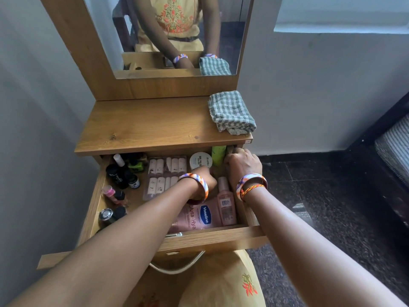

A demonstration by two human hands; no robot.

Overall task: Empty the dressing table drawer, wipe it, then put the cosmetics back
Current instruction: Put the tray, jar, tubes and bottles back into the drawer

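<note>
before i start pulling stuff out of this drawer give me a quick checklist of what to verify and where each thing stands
1. Drawer pulled open enough to reach inside: ok.
2. Tabletop has bare space to set cosmetics on: ok.
3. Checked cloth ready for wiping: ok, folded at the tabletop's right rear corner.
4. Left hand has a firm hold on something: cannot tell, its fingers are hidden.
5. Right hand free to lift items: cannot tell, its fingers curl down by the drawer's right wall near the green tube.
6. Drawer emptied: not ok; Vaseline tube, nail polish remover jar and small bottles remain inside.
</note>
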